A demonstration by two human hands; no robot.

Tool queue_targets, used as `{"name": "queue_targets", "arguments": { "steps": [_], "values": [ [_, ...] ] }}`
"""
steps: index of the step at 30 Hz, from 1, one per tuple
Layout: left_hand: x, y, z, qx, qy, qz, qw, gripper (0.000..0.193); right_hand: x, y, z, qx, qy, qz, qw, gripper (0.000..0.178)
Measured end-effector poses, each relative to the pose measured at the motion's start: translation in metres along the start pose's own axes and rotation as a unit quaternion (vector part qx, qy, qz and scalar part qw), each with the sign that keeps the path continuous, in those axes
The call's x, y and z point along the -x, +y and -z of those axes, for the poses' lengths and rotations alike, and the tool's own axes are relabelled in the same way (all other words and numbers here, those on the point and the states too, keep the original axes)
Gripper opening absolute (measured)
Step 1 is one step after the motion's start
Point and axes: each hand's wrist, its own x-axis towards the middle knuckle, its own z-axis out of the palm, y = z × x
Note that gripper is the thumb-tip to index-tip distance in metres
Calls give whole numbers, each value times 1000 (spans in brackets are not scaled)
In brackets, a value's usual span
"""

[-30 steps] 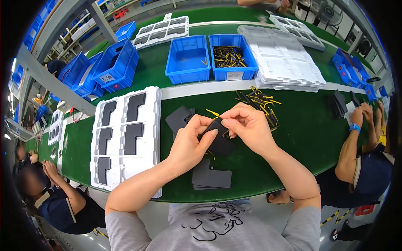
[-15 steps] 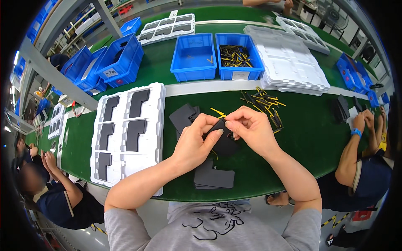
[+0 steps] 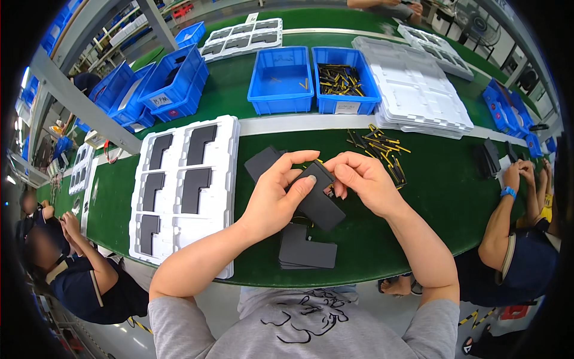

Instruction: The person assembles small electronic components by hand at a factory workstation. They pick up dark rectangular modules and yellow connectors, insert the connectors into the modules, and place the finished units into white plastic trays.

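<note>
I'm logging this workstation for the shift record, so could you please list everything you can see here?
Black flat part: one, held in both hands above the belt.
Black L-shaped parts: small stack, on the belt below the hands.
White tray: one, holding five black parts, left of the hands.
Black and yellow pieces: loose pile, right of centre.
Blue bins: several, far side.
White tray stack: far right.
Green belt: under everything.
Co-workers: one each side.
Left hand: gripping the part.
Right hand: pinching the part's end.

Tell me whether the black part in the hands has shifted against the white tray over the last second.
No. The black part stays just right of the white tray, at mid-height.
</note>
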Motion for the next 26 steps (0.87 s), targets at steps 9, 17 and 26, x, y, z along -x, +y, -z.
{"name": "queue_targets", "arguments": {
  "steps": [9,17,26],
  "values": [
    [-3,-2,8,61,4,37,997,37,0,3,5,97,-30,84,991,22],
    [-3,-5,8,94,-16,54,994,40,1,6,0,133,6,153,979,20],
    [0,39,51,50,6,-32,998,43,12,-27,95,370,4,-74,926,13]
  ]
}}
